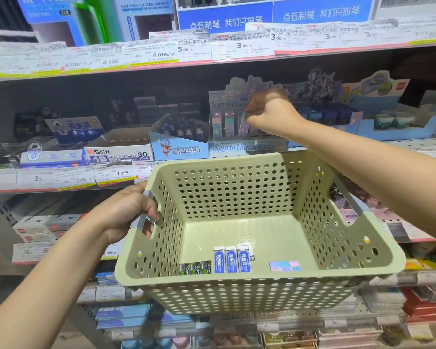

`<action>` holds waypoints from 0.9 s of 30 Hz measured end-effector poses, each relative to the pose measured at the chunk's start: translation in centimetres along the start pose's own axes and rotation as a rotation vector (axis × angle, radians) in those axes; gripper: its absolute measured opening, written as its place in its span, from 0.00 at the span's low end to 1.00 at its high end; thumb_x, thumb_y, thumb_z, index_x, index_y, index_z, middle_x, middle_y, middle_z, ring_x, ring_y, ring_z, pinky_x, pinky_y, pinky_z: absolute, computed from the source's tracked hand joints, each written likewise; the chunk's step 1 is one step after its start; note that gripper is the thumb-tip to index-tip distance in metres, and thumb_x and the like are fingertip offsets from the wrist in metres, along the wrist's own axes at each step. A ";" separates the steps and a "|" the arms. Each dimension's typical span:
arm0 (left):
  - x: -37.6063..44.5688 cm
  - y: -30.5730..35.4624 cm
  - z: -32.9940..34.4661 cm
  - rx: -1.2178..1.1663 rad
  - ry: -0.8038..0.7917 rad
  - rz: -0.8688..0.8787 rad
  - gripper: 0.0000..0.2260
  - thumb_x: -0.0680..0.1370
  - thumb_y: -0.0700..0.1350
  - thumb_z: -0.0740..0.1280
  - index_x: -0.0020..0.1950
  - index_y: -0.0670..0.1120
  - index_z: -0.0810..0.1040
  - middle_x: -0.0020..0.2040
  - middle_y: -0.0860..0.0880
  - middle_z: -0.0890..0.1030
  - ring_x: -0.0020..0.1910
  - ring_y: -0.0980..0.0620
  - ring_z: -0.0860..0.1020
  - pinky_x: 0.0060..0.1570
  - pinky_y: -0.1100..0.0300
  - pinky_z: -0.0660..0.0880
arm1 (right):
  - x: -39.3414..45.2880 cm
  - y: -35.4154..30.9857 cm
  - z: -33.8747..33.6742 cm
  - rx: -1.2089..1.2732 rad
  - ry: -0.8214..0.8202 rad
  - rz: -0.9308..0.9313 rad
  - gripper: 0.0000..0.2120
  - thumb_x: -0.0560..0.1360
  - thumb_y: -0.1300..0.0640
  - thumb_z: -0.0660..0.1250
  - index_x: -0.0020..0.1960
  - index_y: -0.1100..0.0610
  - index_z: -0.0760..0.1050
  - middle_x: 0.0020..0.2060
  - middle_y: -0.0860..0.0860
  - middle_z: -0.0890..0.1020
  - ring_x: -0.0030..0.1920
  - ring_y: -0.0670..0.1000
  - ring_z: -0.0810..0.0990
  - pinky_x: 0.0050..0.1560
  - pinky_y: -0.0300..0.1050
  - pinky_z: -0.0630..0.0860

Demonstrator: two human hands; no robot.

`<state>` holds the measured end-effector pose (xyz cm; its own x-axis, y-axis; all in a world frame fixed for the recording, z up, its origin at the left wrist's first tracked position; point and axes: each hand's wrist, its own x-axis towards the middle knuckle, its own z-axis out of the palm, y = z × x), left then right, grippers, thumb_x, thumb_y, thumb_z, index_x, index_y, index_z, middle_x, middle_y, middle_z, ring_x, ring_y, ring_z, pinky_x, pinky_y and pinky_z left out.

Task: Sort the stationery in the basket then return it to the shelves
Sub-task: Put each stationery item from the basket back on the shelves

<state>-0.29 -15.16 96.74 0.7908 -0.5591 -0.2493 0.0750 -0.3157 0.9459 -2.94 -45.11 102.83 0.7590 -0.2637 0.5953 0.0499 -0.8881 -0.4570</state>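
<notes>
Restocking step, by the look of it, with sorting apparently done: pale green perforated plastic basket point(259, 238) held up before the shelves, left hand point(134, 210) curled round its grey handle at the left rim. Right hand point(264, 109) reached over the far rim to the clear Sanrio display box point(247, 132) on the middle shelf, fingertips pinching a slim pastel eraser point(244, 123) upright at the box's right-hand slots, beside others already standing there. Along the basket floor's near edge, well below that hand: three small dark packets point(195, 268) toward the left corner, three blue-and-white erasers point(232, 260) in the middle, three flat pastel erasers point(285, 266) right of them. Next move, probably: seat the pinched eraser squarely, let go, then return for the pastel group.
</notes>
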 end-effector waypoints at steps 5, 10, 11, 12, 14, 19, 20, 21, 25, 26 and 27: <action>0.0 0.0 -0.1 -0.015 -0.004 -0.008 0.20 0.68 0.23 0.54 0.50 0.42 0.75 0.34 0.40 0.75 0.19 0.50 0.74 0.17 0.63 0.70 | 0.2 -0.1 0.3 0.011 0.011 -0.031 0.07 0.72 0.63 0.66 0.48 0.62 0.82 0.44 0.57 0.84 0.46 0.54 0.82 0.51 0.42 0.78; 0.2 -0.1 -0.3 -0.023 0.023 -0.005 0.22 0.58 0.29 0.61 0.49 0.42 0.75 0.28 0.43 0.77 0.20 0.48 0.75 0.18 0.62 0.71 | -0.1 -0.3 0.6 -0.034 0.024 -0.072 0.11 0.74 0.63 0.65 0.53 0.58 0.83 0.49 0.55 0.85 0.50 0.53 0.82 0.58 0.45 0.77; 0.2 -0.1 -0.3 -0.022 0.025 -0.005 0.20 0.60 0.27 0.60 0.49 0.42 0.74 0.27 0.42 0.76 0.19 0.48 0.74 0.17 0.62 0.70 | -0.1 -0.4 0.6 -0.032 0.029 -0.081 0.11 0.73 0.63 0.65 0.53 0.58 0.82 0.48 0.55 0.85 0.49 0.54 0.82 0.57 0.46 0.77; 0.1 -0.1 -0.3 -0.020 0.022 -0.005 0.20 0.62 0.26 0.60 0.49 0.42 0.74 0.28 0.42 0.76 0.19 0.48 0.74 0.17 0.62 0.70 | -0.1 -0.4 0.6 -0.033 0.032 -0.088 0.11 0.73 0.63 0.65 0.53 0.59 0.82 0.48 0.55 0.85 0.49 0.54 0.82 0.56 0.47 0.77; 0.1 -0.1 -0.3 -0.014 0.019 0.000 0.19 0.65 0.25 0.58 0.49 0.42 0.74 0.30 0.41 0.76 0.19 0.47 0.74 0.17 0.63 0.70 | -0.1 -0.2 0.5 -0.044 0.025 -0.084 0.10 0.72 0.63 0.67 0.52 0.59 0.83 0.47 0.55 0.85 0.48 0.54 0.82 0.55 0.46 0.78; 0.0 -0.1 -0.3 -0.023 0.019 0.000 0.19 0.64 0.25 0.58 0.50 0.42 0.74 0.31 0.40 0.75 0.19 0.48 0.74 0.16 0.63 0.70 | 0.0 0.0 0.5 -0.047 0.029 -0.085 0.09 0.72 0.62 0.68 0.49 0.61 0.83 0.46 0.56 0.85 0.48 0.54 0.83 0.55 0.44 0.78; 0.0 -0.1 -0.3 -0.026 0.015 -0.003 0.20 0.63 0.25 0.59 0.50 0.42 0.74 0.32 0.40 0.75 0.20 0.48 0.74 0.16 0.63 0.70 | -0.1 0.0 0.6 -0.078 0.014 -0.091 0.09 0.72 0.62 0.67 0.49 0.62 0.83 0.47 0.56 0.85 0.49 0.54 0.83 0.55 0.45 0.78; -0.1 0.0 -0.3 -0.026 0.015 -0.005 0.19 0.64 0.25 0.59 0.50 0.42 0.74 0.33 0.40 0.75 0.20 0.48 0.74 0.16 0.63 0.70 | -0.1 0.1 0.7 -0.108 -0.003 -0.089 0.10 0.73 0.62 0.66 0.50 0.62 0.83 0.48 0.56 0.85 0.49 0.54 0.82 0.56 0.46 0.78; -0.2 0.1 -0.3 -0.025 0.013 0.000 0.17 0.65 0.25 0.58 0.47 0.43 0.74 0.29 0.42 0.75 0.19 0.50 0.74 0.16 0.63 0.70 | -0.2 0.3 0.8 -0.131 -0.033 -0.076 0.11 0.73 0.62 0.65 0.51 0.61 0.83 0.50 0.55 0.84 0.51 0.55 0.82 0.55 0.47 0.78; -0.1 0.1 -0.3 -0.023 0.013 0.002 0.18 0.67 0.24 0.56 0.46 0.43 0.74 0.28 0.43 0.76 0.19 0.50 0.74 0.16 0.64 0.70 | -0.2 0.2 0.8 -0.128 -0.040 -0.066 0.11 0.73 0.62 0.65 0.52 0.61 0.83 0.51 0.55 0.84 0.51 0.54 0.82 0.56 0.47 0.78; -0.1 0.1 -0.3 -0.020 0.012 0.004 0.18 0.68 0.23 0.54 0.46 0.43 0.74 0.27 0.44 0.76 0.19 0.50 0.74 0.16 0.64 0.70 | -0.3 0.1 0.6 -0.124 -0.049 -0.054 0.12 0.73 0.62 0.64 0.53 0.61 0.83 0.52 0.54 0.84 0.52 0.54 0.82 0.56 0.46 0.78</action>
<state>-0.22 -14.92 96.90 0.7982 -0.5514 -0.2428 0.0833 -0.2981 0.9509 -2.77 -44.85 102.21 0.7885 -0.1983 0.5822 0.0132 -0.9410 -0.3383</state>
